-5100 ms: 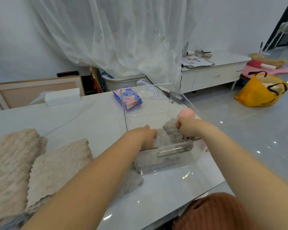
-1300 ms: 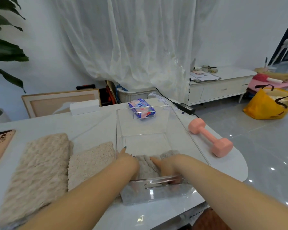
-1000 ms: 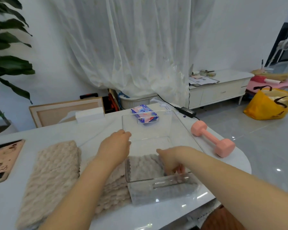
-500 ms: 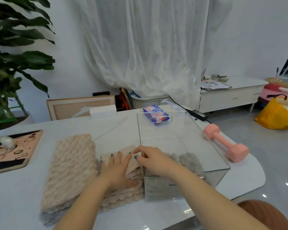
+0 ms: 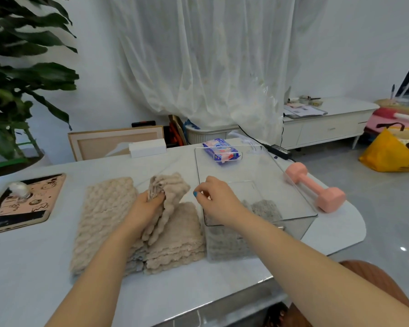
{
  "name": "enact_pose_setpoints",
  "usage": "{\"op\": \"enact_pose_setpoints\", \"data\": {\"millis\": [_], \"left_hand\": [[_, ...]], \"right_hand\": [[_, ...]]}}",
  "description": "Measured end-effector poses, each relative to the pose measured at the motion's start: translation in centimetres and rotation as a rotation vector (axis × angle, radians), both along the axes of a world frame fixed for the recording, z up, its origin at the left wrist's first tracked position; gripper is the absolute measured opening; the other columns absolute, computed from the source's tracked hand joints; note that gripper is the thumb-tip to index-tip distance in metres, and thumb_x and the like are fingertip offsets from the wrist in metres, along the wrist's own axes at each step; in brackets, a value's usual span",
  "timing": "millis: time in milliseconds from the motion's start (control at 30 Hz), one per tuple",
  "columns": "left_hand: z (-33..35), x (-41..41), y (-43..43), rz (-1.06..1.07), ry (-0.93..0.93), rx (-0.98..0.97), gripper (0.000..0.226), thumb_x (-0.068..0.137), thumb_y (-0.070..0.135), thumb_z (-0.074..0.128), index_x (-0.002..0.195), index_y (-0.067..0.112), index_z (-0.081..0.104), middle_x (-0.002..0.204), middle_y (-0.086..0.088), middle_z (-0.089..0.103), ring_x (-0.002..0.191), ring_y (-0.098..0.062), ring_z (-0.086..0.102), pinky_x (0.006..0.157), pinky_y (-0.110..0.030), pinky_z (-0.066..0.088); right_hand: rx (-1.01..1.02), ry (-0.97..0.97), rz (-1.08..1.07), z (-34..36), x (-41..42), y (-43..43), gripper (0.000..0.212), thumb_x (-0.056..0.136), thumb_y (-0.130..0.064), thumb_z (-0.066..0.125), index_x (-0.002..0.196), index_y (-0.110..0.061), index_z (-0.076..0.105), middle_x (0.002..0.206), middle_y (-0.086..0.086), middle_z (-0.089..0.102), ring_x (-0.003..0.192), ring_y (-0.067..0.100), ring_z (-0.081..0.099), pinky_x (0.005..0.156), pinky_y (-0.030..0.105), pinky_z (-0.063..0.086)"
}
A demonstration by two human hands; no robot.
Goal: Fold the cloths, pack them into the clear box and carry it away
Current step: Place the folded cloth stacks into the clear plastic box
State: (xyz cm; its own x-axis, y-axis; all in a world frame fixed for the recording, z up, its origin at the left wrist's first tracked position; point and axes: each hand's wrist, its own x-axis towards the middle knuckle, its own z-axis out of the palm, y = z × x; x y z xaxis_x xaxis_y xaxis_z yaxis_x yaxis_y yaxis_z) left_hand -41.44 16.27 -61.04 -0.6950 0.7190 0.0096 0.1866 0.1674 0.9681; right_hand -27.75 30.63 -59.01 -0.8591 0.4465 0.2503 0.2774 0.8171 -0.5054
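gripping the far end of a beige cloth [image 5: 168,204] with our left hand [image 5: 147,208], we are holding that end lifted and bunched above the desk [image 5: 33,267] while the rest of the cloth is lying flat, its near edge showing stacked layers. our right hand [image 5: 216,200] is hovering just beside the raised fold, over the left wall of the clear box [image 5: 300,223], fingers loosely curled with thumb and forefinger close together and nothing visibly between them. a longer folded beige cloth [image 5: 102,220] is lying just left of the one we are holding, touching it. the clear box is sitting on the desk right beside the cloths, and a grey cloth [image 5: 265,208] is lying inside it at the near end. beyond the box a pack of wipes [image 5: 221,151] is resting, and a pink dumbbell [image 5: 314,187] is lying to the box's right.
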Motion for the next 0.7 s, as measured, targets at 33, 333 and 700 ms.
{"op": "enact_pose_setpoints", "data": {"millis": [33, 333, 700], "left_hand": [[0.7, 0.3, -0.2, 0.047, -0.052, 0.071, 0.02, 0.1, 0.032, 0.047, 0.109, 0.025, 0.062, 0.097, 0.008, 0.068, 0.09, -0.011, 0.064, 0.07, -0.023, 0.048], [7.3, 4.7, 3.4, -0.149, 0.249, 0.231, 0.01, 0.094, 0.031, 0.056, 0.101, 0.038, 0.059, 0.1, 0.008, 0.065, 0.084, -0.001, 0.062, 0.069, -0.01, 0.046], [7.6, 5.1, 12.6, -0.192, -0.411, 0.076, 0.063, 0.084, 0.064, 0.055, 0.134, 0.028, 0.046, 0.134, 0.002, 0.057, 0.118, -0.022, 0.057, 0.096, -0.043, 0.049]], "right_hand": [[-0.06, 0.048, -0.016, 0.2, 0.0, 0.0, 0.026, 0.095, -0.018, 0.048, 0.097, -0.005, 0.07, 0.086, 0.008, 0.056, 0.076, 0.017, 0.053, 0.07, 0.032, 0.042], [-1.423, 0.193, 0.133, 5.8, 0.1, 1.2, 0.075, 0.084, -0.073, 0.038, 0.119, -0.011, 0.063, 0.109, 0.011, 0.068, 0.101, 0.035, 0.065, 0.094, 0.05, 0.049], [-1.623, 0.526, -0.059, 5.9, 6.7, 10.7, 0.024, 0.077, -0.024, 0.058, 0.097, -0.013, 0.066, 0.09, 0.008, 0.072, 0.078, 0.024, 0.067, 0.074, 0.034, 0.054]]}}
